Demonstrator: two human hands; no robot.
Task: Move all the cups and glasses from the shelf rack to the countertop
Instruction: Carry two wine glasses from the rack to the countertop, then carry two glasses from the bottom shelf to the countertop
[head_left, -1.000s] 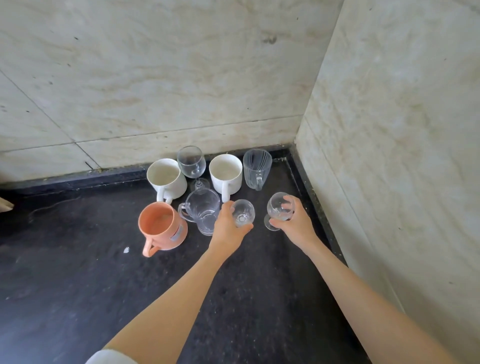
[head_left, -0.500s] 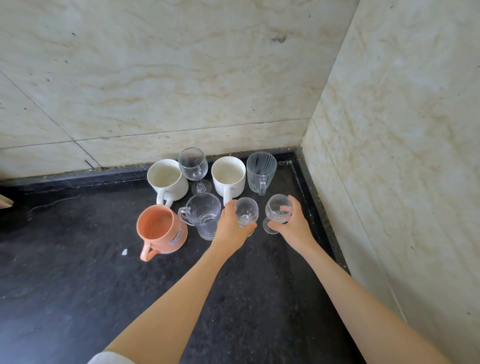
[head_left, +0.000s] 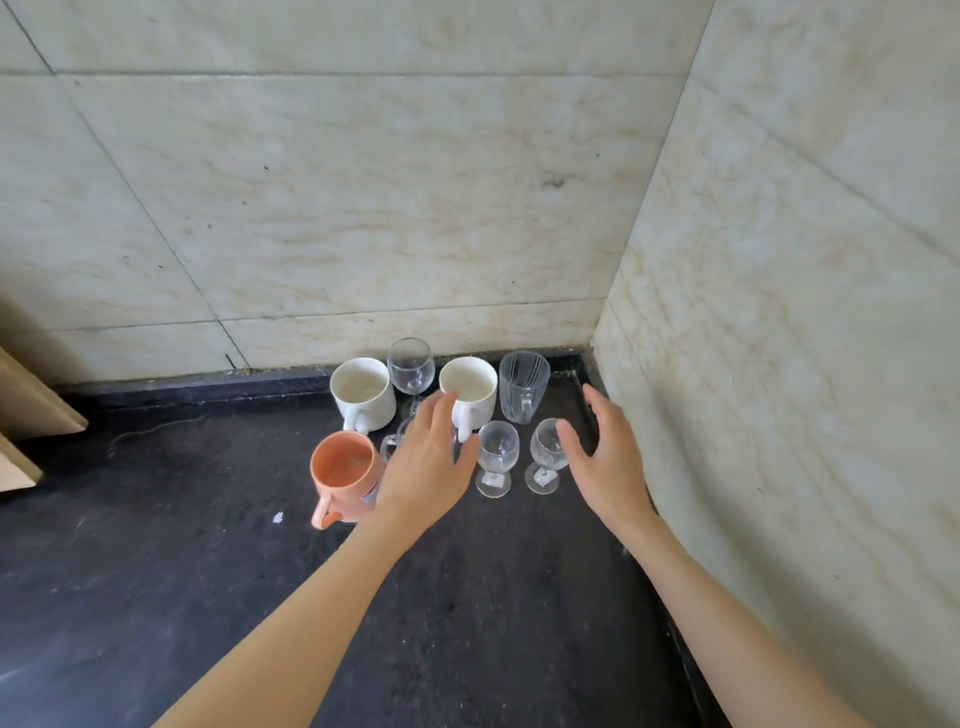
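Note:
Several cups and glasses stand in the corner of the black countertop (head_left: 493, 597). Two small stemmed glasses, one on the left (head_left: 497, 457) and one on the right (head_left: 545, 460), stand upright side by side. My left hand (head_left: 426, 467) hovers open just left of them, covering most of a clear glass mug (head_left: 390, 447). My right hand (head_left: 608, 462) is open just right of the right glass, holding nothing. Behind are two white mugs (head_left: 362, 394) (head_left: 470, 391), a wine glass (head_left: 410, 366) and a striped glass cup (head_left: 523, 384). An orange mug (head_left: 345, 475) stands at front left.
Marble-tiled walls close the corner behind and at the right (head_left: 779, 338). A wooden edge (head_left: 31, 410) juts in at the far left. A small white speck (head_left: 278, 517) lies on the countertop, which stretches dark towards me.
Both hands have let go of the two small stemmed glasses, which now stand on the countertop. The hands have opened and drawn slightly apart, and the camera has tilted upward.

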